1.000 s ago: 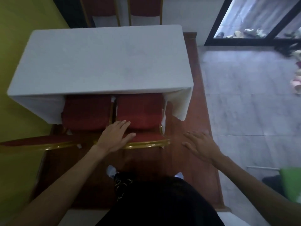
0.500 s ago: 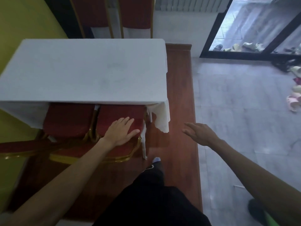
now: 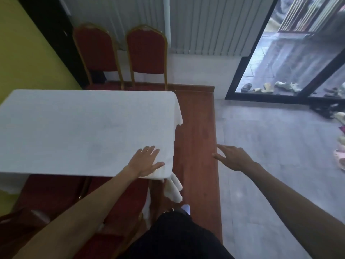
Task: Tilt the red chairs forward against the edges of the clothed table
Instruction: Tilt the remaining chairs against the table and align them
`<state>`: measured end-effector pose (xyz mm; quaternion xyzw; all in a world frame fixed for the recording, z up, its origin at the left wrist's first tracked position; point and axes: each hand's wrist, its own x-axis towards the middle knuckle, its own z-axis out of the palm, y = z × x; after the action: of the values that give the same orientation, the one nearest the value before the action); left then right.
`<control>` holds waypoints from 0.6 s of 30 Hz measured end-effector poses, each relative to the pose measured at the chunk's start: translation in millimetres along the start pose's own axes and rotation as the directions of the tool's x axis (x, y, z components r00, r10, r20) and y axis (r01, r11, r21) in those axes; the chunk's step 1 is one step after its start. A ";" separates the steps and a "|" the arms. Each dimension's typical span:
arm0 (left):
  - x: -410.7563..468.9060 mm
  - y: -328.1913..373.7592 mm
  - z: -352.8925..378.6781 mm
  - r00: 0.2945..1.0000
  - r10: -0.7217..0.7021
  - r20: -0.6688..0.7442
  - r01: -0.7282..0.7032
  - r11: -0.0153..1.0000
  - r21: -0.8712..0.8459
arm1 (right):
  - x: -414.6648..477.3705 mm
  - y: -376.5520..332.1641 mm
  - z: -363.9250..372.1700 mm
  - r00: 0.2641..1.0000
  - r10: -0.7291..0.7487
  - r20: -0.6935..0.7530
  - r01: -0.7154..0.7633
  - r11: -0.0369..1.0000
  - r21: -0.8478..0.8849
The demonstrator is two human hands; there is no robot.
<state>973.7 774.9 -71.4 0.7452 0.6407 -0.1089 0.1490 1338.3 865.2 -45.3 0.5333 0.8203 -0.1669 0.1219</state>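
A table under a white cloth [image 3: 78, 131] fills the left of the view. Two red chairs with gold frames lean against its near edge: the right one [image 3: 128, 199] under my left arm, the left one [image 3: 50, 191] beside it, both partly hidden by the cloth. Two more red chairs stand upright at the far edge, a left one [image 3: 97, 51] and a right one [image 3: 147, 53]. My left hand [image 3: 146, 161] lies flat and open on the table's near right corner. My right hand [image 3: 233, 156] hovers open over the floor, holding nothing.
The table stands on a raised red-brown wooden platform [image 3: 197, 146] whose edge drops to grey floor [image 3: 280, 165] on the right. A yellow wall [image 3: 28, 53] is at left. Several shoes [image 3: 268, 86] lie by the glass door at far right.
My left hand has left the right near chair's red back and now rests on the tablecloth corner. The view has lifted, and the two far chairs have come into sight.
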 end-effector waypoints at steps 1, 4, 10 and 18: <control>16.8 1.6 -11.2 1.000 -0.007 0.011 0.007 1.000 0.012 | 17.1 11.6 -9.3 1.000 -0.002 0.006 0.002 1.000 -0.007; 62.8 5.5 -34.5 1.000 -0.030 0.000 0.030 0.997 0.070 | 61.1 33.3 -29.5 0.999 -0.041 0.015 0.041 0.999 -0.005; 153.9 7.4 -59.4 0.996 -0.092 0.019 0.090 0.992 0.087 | 156.6 70.1 -74.9 0.987 -0.156 -0.027 0.155 0.987 -0.033; 267.4 1.3 -94.8 0.951 -0.309 -0.004 0.309 0.951 0.008 | 309.3 135.3 -143.1 0.963 -0.239 0.122 0.247 0.968 -0.049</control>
<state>1013.8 1055.7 -77.4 0.6367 0.7491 -0.1326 0.1263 1334.8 1231.8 -50.8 0.4140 0.8760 -0.1850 0.1645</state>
